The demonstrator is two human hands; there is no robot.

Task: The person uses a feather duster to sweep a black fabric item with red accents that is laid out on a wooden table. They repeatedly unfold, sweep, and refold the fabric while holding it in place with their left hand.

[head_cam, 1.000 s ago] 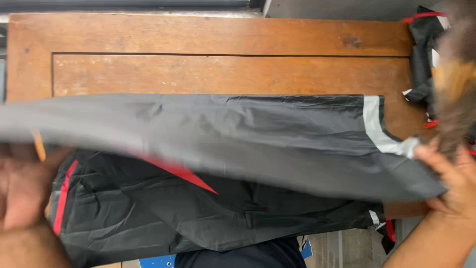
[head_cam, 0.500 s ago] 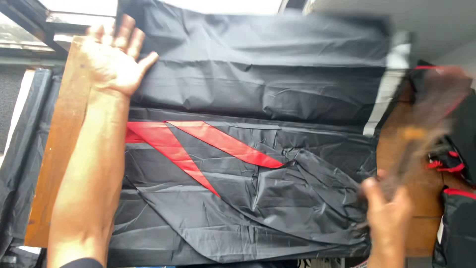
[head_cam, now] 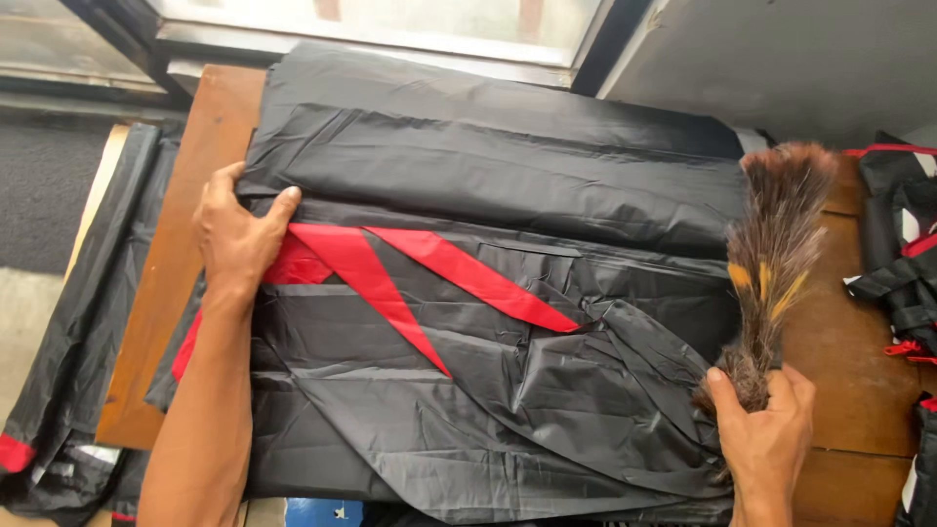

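Observation:
A black nylon garment (head_cam: pixel 508 322) with red stripes (head_cam: pixel 390 278) lies spread over a wooden table (head_cam: pixel 185 254). My left hand (head_cam: pixel 237 234) grips the garment's left edge at a fold, thumb on top of the black cloth. My right hand (head_cam: pixel 766 439) holds a brown feather duster (head_cam: pixel 776 254) by its base, with the feathers pointing away from me along the garment's right edge.
More black and red garments lie piled at the right (head_cam: pixel 903 254). Another black garment (head_cam: pixel 68 322) hangs off the table's left side. A window sill (head_cam: pixel 371 34) and a grey wall (head_cam: pixel 781 59) run along the far side.
The garment, held up in the air before, now lies flat on the table. My left hand has come down from the far corner and taken its left edge. The duster has steadied.

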